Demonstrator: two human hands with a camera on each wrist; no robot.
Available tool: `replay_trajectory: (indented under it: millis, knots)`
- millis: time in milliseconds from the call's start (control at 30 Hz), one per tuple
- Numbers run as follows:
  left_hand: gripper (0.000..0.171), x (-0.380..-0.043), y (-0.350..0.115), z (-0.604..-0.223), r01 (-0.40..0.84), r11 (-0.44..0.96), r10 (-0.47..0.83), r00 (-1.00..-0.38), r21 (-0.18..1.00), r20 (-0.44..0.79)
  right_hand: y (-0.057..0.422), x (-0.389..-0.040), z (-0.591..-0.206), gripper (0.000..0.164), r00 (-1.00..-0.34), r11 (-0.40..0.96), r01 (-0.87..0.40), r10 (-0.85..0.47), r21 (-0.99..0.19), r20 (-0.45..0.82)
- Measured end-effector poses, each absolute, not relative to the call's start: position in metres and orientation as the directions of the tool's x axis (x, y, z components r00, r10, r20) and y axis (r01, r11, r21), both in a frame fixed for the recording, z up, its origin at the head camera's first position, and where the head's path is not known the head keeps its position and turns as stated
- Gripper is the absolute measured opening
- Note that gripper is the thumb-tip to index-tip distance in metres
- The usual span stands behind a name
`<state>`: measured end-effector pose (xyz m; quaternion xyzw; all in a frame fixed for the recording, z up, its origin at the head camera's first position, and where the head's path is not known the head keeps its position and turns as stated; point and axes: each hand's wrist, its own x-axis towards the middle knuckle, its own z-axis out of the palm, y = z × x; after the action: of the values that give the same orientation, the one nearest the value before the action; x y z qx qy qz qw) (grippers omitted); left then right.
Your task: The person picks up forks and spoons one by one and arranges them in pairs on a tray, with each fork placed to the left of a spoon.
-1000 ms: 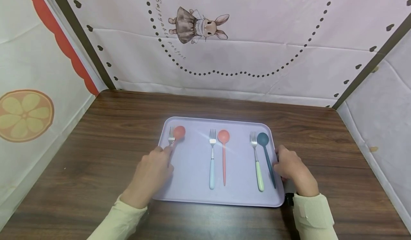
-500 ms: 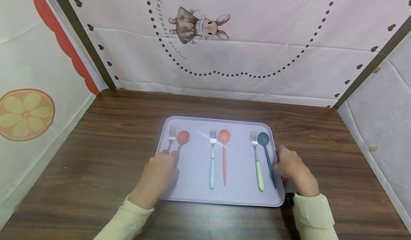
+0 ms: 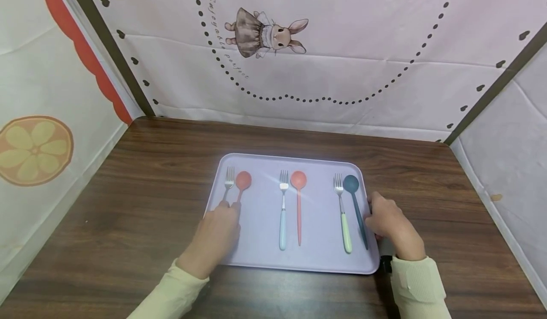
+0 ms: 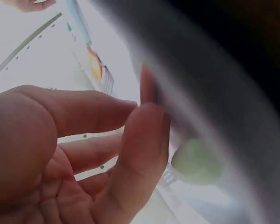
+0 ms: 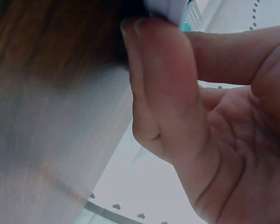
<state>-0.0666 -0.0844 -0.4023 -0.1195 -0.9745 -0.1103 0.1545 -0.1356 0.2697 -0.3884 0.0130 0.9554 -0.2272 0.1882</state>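
Note:
On the lilac tray (image 3: 260,233) lie three pairs of cutlery, each a fork beside a spoon. My left hand (image 3: 217,236) pinches the handle of the leftmost pink spoon (image 3: 243,180) between thumb and fingers; the handle's pink end (image 4: 147,86) shows in the left wrist view. Just left of that spoon is a fork (image 3: 230,178), its handle hidden by the hand in the head view. A pale green handle end (image 4: 196,161) appears below the fingers in the left wrist view. My right hand (image 3: 390,221) grips the tray's right edge, thumb over the rim.
A blue-handled fork (image 3: 282,214) and a second pink spoon (image 3: 298,181) lie mid-tray. At the right are a green-handled fork (image 3: 345,229) and a dark teal spoon (image 3: 351,184). The wooden table (image 3: 128,224) meets printed cloth walls (image 3: 342,39) behind and at both sides.
My left hand has shifted right with the leftmost pink spoon, which has gone from touching or nearly touching its fork to lying apart from it. The right hand stays on the tray's edge.

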Motion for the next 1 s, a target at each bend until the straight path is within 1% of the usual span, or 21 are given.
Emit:
replay_trajectory:
  millis: [133, 300, 400, 567, 800, 1000]
  knots:
    - [0.018, -0.066, -0.094, -0.398, 0.357, 0.919, 0.291, -0.9, 0.165, 0.326, 0.27, -0.135, -0.389, 0.048, -0.927, 0.897, 0.116, -0.056, -0.427, -0.37]
    - [0.023, -0.063, -0.108, -0.398, 0.476, 0.878, 0.438, -0.845, 0.059, 0.306, 0.27, -0.136, -0.388, 0.05, -0.928, 0.899, 0.119, -0.05, -0.421, -0.37]
    - [0.026, -0.063, -0.113, -0.4, 0.514, 0.858, 0.489, -0.82, 0.006, 0.298, 0.27, -0.136, -0.388, 0.05, -0.926, 0.898, 0.127, -0.044, -0.421, -0.375]
    - [0.026, -0.066, -0.115, -0.404, 0.532, 0.846, 0.513, -0.802, -0.023, 0.307, 0.27, -0.135, -0.39, 0.05, -0.926, 0.897, 0.133, -0.039, -0.421, -0.376]
    - [0.018, -0.071, -0.112, -0.405, 0.515, 0.857, 0.494, -0.823, 0.002, 0.279, 0.271, -0.135, -0.392, 0.05, -0.931, 0.893, 0.132, -0.039, -0.431, -0.364]
    - [0.018, -0.073, -0.11, -0.406, 0.511, 0.86, 0.486, -0.824, 0.01, 0.29, 0.27, -0.135, -0.393, 0.051, -0.93, 0.889, 0.138, -0.036, -0.437, -0.366]
